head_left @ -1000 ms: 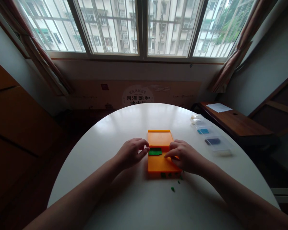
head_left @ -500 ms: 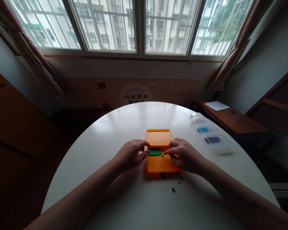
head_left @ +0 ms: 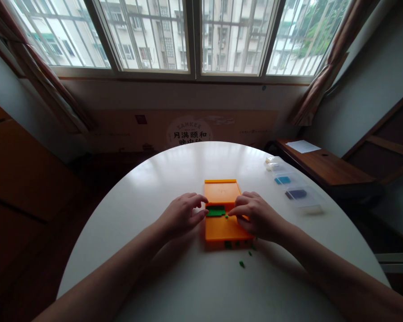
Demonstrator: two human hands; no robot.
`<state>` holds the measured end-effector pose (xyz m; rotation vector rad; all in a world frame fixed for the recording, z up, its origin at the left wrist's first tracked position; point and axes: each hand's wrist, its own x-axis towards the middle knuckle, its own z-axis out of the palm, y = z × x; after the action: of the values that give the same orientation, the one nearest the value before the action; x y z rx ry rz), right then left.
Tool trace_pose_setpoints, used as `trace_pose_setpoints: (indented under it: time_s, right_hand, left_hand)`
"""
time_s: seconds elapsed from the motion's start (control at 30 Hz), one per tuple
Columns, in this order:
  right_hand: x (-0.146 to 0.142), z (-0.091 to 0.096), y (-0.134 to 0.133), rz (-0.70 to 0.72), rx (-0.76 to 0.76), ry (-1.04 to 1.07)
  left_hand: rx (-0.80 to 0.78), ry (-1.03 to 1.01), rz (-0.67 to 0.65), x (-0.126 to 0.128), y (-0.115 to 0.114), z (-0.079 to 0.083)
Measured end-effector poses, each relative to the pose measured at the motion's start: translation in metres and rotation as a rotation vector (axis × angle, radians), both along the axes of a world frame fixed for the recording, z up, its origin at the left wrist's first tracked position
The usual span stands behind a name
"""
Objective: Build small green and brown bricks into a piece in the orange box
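An orange flat box (head_left: 222,227) lies in the middle of the round white table (head_left: 174,179). A small green studded plate (head_left: 216,210) sits in a gap across the box. My left hand (head_left: 182,215) rests at the box's left edge, fingers curled, thumb and forefinger touching the green plate's left end. My right hand (head_left: 256,217) lies on the box's right side with fingers pinched together just right of a tiny green piece (head_left: 226,217). Whether the pinch holds anything is hidden.
Several tiny green pieces (head_left: 242,263) lie on the table in front of the box. Clear bags with blue (head_left: 282,180), dark (head_left: 296,193) and white pieces sit at the right rim. A wooden side table with paper (head_left: 302,146) stands beyond it.
Both hands and the box stay nearly where they were. My right fingers have shifted slightly left toward the green plate, and a tiny green piece now shows beside them.
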<state>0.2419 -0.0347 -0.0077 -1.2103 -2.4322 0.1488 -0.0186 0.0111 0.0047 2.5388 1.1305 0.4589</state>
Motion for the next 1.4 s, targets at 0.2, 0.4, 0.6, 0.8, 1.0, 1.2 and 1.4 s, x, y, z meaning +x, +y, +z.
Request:
trace_pose_setpoints:
  time_s: [0.2,0.4,0.6,0.8,1.0,1.2,1.4]
  right_hand:
    - [0.0005,-0.0016,0.0002,0.006,0.005,0.004]
    - [-0.0007,-0.0011,-0.0006,0.012,-0.002,-0.005]
    - [-0.0024,-0.0009,-0.0002,0.005,-0.012,-0.031]
    - [-0.0052,-0.0001,-0.0013,0.005,-0.026,-0.030]
    - [-0.0049,-0.0009,-0.0013,0.017,-0.025,-0.015]
    - [-0.0019,-0.0028,-0.0003,0.016,-0.015,-0.022]
    - [-0.0019,-0.0010,-0.0011,0.012,-0.008,-0.023]
  left_hand:
    - [0.031,0.003,-0.016,0.0002,-0.0013,0.0008]
    - [0.035,0.019,-0.031,0.0007,-0.0017,-0.0003]
    - [0.048,0.036,-0.059,0.0009,-0.0003,-0.0022]
    - [0.053,0.043,-0.079,0.0004,0.0005,-0.0026]
    - [0.035,0.059,-0.084,0.0014,-0.0003,0.0000]
    - [0.041,0.062,-0.087,0.0023,0.0005,-0.0016]
    - [0.046,0.059,-0.100,0.0020,0.0019,-0.0028]
